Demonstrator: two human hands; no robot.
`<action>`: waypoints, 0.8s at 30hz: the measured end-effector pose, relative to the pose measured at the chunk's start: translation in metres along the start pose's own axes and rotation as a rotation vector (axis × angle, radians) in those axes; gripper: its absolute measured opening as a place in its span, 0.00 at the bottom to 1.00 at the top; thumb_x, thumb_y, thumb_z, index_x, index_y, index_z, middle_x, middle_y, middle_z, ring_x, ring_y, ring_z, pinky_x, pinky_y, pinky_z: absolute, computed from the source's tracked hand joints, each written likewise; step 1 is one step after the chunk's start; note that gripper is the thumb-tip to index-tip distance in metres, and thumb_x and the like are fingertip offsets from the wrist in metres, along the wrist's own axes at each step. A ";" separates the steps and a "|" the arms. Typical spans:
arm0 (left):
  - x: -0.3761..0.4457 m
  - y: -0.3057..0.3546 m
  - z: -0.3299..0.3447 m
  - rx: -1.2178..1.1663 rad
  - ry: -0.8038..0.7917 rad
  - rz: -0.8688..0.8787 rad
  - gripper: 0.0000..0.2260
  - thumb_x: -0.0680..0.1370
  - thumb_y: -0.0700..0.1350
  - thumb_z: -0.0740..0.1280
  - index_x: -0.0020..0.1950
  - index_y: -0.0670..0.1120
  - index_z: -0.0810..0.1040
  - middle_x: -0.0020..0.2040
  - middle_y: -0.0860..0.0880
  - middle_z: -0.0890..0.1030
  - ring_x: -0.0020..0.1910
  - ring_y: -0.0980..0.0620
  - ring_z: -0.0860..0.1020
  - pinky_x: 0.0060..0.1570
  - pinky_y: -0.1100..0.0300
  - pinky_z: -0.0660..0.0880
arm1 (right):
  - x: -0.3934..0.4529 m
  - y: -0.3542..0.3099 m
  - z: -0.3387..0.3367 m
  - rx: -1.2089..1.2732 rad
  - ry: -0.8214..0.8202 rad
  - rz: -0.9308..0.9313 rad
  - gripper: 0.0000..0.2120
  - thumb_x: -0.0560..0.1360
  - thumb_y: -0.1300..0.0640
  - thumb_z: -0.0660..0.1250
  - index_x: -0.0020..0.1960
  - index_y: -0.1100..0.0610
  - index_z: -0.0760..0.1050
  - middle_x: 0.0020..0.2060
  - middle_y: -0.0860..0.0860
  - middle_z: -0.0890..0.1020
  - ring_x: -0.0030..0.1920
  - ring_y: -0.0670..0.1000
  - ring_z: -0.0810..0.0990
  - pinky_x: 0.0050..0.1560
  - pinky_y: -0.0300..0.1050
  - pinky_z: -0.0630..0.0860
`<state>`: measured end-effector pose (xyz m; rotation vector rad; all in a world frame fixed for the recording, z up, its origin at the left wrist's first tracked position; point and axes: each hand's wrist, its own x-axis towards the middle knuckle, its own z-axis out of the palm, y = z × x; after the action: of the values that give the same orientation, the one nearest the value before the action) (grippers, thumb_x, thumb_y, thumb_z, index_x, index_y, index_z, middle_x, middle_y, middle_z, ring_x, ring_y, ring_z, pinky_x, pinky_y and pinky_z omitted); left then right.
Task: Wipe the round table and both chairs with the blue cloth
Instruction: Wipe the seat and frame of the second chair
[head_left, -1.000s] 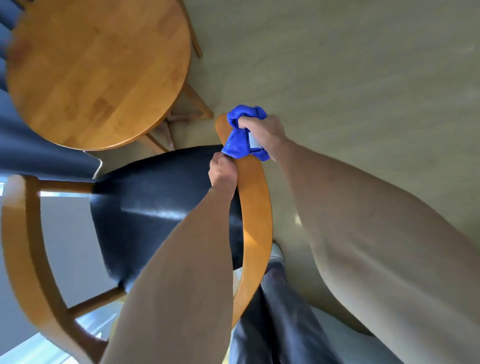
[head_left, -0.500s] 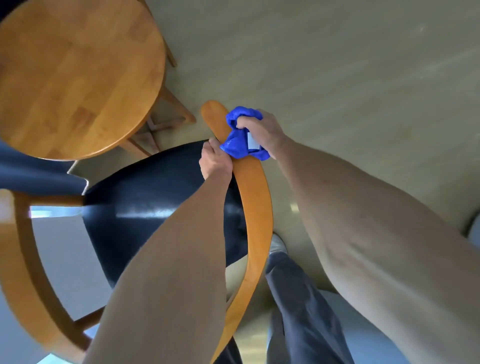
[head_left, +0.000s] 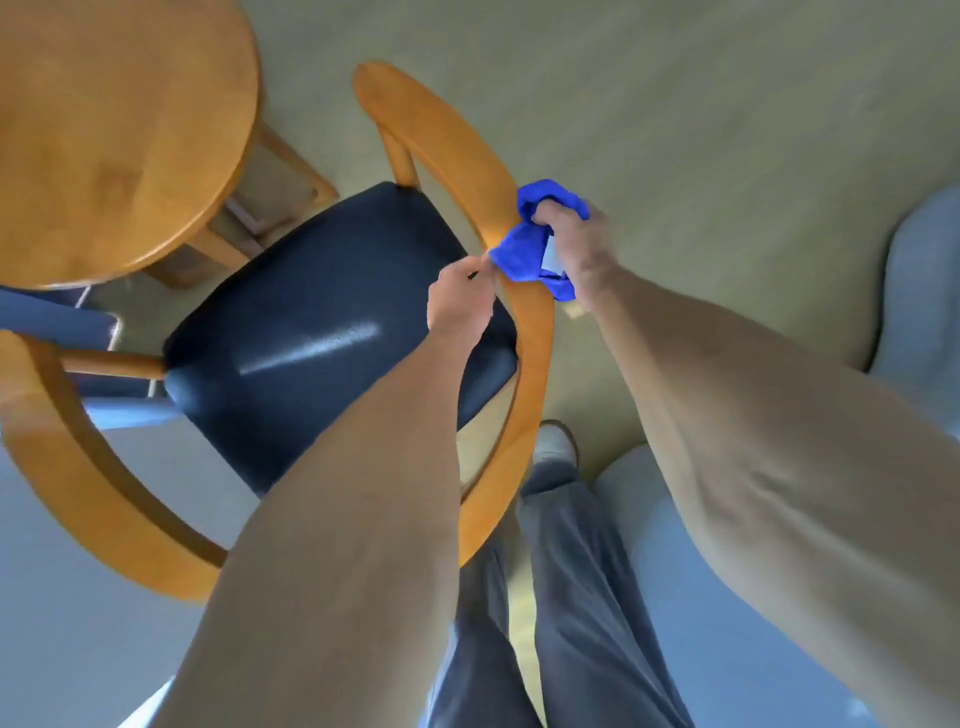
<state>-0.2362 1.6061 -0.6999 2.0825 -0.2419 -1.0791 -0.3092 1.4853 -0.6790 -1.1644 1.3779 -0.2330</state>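
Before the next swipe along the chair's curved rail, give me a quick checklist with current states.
1. Blue cloth gripped by right hand: ok.
2. Cloth in contact with the curved wooden rail: ok.
3. Left hand at the rail beside the cloth, pinching its corner: cannot tell.
4. Rail ahead, toward its far tip, free of obstacles: ok.
5. Black seat wiped: cannot tell.
6. Round table wiped: cannot tell.
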 end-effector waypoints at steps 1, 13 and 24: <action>-0.011 -0.005 0.004 -0.007 0.015 -0.009 0.16 0.71 0.54 0.58 0.41 0.44 0.77 0.35 0.46 0.77 0.33 0.49 0.74 0.41 0.54 0.75 | -0.010 0.011 -0.003 0.044 0.029 0.026 0.18 0.60 0.47 0.69 0.47 0.54 0.79 0.34 0.48 0.77 0.32 0.52 0.76 0.30 0.40 0.70; -0.117 -0.050 0.013 0.194 0.114 -0.159 0.11 0.76 0.43 0.58 0.33 0.47 0.69 0.34 0.51 0.73 0.30 0.50 0.68 0.29 0.62 0.65 | -0.132 0.092 -0.019 0.348 0.053 0.060 0.10 0.67 0.51 0.70 0.49 0.48 0.77 0.36 0.47 0.81 0.35 0.52 0.81 0.30 0.43 0.75; -0.208 -0.093 -0.002 0.618 0.632 0.286 0.07 0.76 0.42 0.57 0.44 0.44 0.74 0.41 0.47 0.75 0.41 0.46 0.71 0.38 0.55 0.62 | -0.207 0.172 -0.009 0.432 0.071 0.102 0.18 0.68 0.45 0.69 0.55 0.52 0.79 0.47 0.52 0.85 0.43 0.53 0.83 0.45 0.46 0.80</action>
<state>-0.3795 1.7705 -0.6358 2.7029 -0.5835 -0.1372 -0.4535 1.7122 -0.6737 -0.7314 1.3599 -0.4772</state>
